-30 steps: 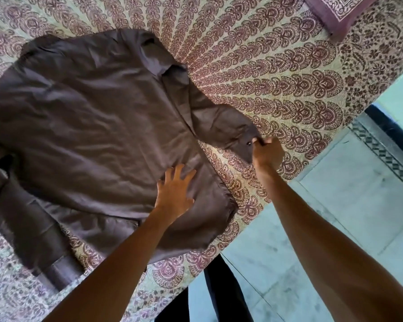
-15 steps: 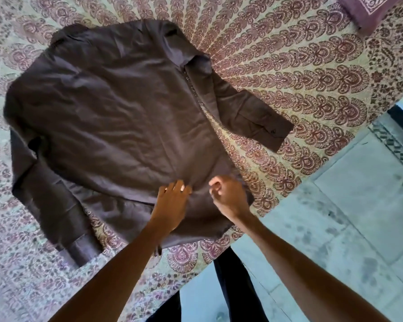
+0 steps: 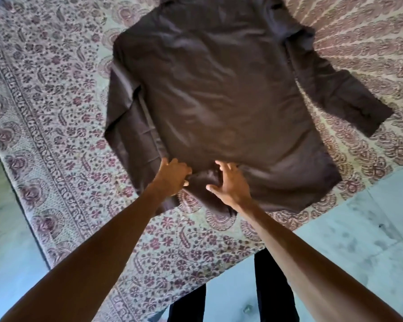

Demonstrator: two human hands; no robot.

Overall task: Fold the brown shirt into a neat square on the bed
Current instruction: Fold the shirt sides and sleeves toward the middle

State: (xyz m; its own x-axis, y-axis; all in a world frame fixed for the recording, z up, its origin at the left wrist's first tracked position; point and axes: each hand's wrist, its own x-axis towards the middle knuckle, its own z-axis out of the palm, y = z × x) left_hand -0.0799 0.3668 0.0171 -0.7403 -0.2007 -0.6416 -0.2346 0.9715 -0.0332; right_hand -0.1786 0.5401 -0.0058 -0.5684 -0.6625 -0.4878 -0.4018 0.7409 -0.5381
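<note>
The brown shirt [image 3: 223, 96] lies spread flat on the bed [image 3: 56, 126], which is covered by a patterned sheet. The shirt body extends away from the fingers toward the far side of the bed. One sleeve [image 3: 342, 98] lies out to the right of the fingers, well apart from them. The other sleeve [image 3: 128, 126] lies folded along the shirt's left edge, just beyond the left fingers.

Left hand [image 3: 172, 176]: the fingers are curled closed on a bunch of cloth at the shirt's near left hem corner. Right hand [image 3: 230, 184]: the fingers [image 3: 221, 166] are spread and released, pressing on the hem just beside the left hand, with nothing gripped.

Judged stage: smoothing and squaring the hem before the first fold. No fold of the body is made yet.

Likely faults from here:
- The bunched cloth between the two hands may be trapped under a fold. Cause: folding before the hem is drawn flat.
- The whole shirt may slide toward the near edge of the bed. Cause: pulling the hem with only light pressure from the spread hand.
- The final square may come out skewed. Cause: the two sleeves lie unevenly, one extended, one tucked.

Count: one shirt, two sleeves, two hands, one bed. The legs [image 3: 275, 287] of the person show below the bed edge, over the floor [image 3: 358, 228].
</note>
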